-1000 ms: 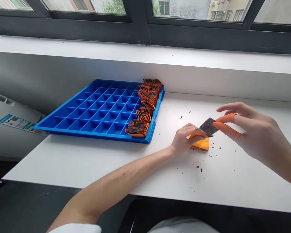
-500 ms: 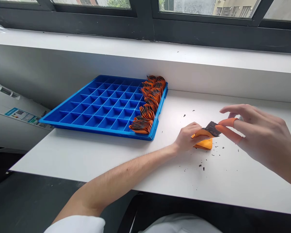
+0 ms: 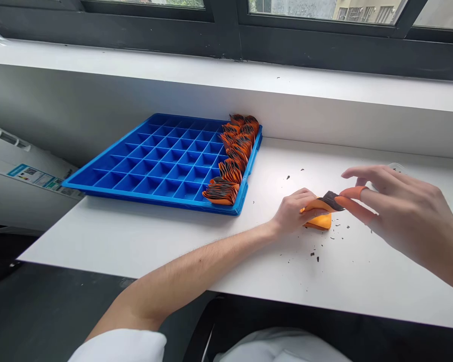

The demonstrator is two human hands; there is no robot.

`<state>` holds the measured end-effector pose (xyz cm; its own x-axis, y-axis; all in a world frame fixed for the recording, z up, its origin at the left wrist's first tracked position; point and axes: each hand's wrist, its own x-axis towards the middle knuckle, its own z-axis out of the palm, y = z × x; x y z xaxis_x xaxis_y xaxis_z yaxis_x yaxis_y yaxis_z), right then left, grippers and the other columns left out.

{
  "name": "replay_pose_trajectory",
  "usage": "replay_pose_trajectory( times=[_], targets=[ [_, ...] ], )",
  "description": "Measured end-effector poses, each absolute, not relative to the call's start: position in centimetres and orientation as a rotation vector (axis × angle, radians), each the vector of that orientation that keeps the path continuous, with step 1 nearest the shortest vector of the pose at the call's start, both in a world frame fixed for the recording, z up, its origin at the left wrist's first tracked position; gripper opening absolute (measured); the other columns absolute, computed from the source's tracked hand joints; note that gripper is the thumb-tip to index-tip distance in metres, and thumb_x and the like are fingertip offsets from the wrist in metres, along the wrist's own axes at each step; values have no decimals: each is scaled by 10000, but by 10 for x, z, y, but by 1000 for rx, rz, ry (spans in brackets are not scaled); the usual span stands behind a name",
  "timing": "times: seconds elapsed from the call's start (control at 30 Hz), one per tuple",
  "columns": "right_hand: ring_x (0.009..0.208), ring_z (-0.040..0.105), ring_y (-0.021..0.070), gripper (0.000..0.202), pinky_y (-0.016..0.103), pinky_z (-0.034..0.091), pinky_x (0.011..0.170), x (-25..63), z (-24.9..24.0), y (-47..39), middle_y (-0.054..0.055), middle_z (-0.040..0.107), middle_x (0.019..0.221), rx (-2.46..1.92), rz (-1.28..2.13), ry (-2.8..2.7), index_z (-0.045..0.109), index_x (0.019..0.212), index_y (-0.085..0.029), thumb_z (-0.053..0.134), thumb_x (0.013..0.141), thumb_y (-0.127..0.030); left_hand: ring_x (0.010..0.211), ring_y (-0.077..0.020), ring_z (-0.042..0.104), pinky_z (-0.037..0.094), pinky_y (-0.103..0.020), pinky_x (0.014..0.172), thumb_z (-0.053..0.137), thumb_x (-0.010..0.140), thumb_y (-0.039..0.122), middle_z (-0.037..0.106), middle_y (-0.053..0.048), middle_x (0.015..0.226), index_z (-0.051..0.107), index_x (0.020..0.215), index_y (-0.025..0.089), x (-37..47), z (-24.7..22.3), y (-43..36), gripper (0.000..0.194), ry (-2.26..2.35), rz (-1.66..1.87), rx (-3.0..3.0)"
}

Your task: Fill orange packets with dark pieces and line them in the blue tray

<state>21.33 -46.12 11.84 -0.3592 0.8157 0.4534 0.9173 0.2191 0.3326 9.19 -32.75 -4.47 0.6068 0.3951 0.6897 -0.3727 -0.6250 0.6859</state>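
My left hand (image 3: 292, 211) is closed on a folded orange sheet (image 3: 320, 222) just above the white table. A thin black sheet (image 3: 330, 200) juts from its upper side toward the right. Thumb and index finger of my right hand (image 3: 403, 211) wear orange finger cots (image 3: 353, 193) and pinch the far end of the black sheet; the other fingers are raised. To the left lies a blue compartment tray (image 3: 151, 202). Along its right side, compartments hold fanned orange-and-black bundles (image 3: 230, 172).
Dark flakes (image 3: 315, 256) are scattered on the white table (image 3: 226, 261) below and around my hands. A clear round object (image 3: 395, 166) is partly hidden behind my right hand. The low wall and white sill (image 3: 211, 75) run along the back. A chair edge (image 3: 202, 327) is below.
The view has shifted slightly. Both hands keep their hold, with the black sheet still between them; little else differs.
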Motion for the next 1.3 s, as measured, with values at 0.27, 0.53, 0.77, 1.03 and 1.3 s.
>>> replay_pose_trajectory(
  times=[0.27,0.53,0.77,1.03,1.3],
  targets=[
    [750,644,178,269,310,433,553,212,104,-457,91,679,1094,-1652,-776,-2336,642,791,-168,523,1031,-138,828,-163,642,571,-331,766,615,983,332,733,-27,867,725,973,228,92,-46,-327,151,-23,1132,1935],
    [831,671,236,225,366,501,639,220,92,-461,159,634,1299,-1607,-812,-2327,622,1208,-138,584,990,-100,623,-107,667,577,-253,584,516,1021,411,736,-12,893,675,1054,221,89,-40,-331,250,110,838,1716],
    [879,676,274,467,401,523,696,225,78,-468,190,558,1410,-1545,-789,-2404,534,1377,-132,647,932,-50,655,-109,719,607,-240,587,519,1027,362,746,-41,998,643,1055,191,89,-41,-331,213,62,834,1680],
    [926,687,270,531,414,553,743,228,70,-469,179,565,1407,-1480,-554,-2333,456,1468,-178,617,968,-97,723,-127,732,615,-254,610,496,1035,377,754,-48,1050,663,1092,206,87,-42,-331,245,74,893,1759],
    [1057,684,219,245,361,581,816,229,86,-473,6,591,1396,-1772,-140,-2078,641,1221,-294,489,1039,-231,917,-164,737,612,-313,811,531,1024,349,762,-75,1088,650,1175,210,88,-48,-332,237,28,1039,1911]
  ],
)
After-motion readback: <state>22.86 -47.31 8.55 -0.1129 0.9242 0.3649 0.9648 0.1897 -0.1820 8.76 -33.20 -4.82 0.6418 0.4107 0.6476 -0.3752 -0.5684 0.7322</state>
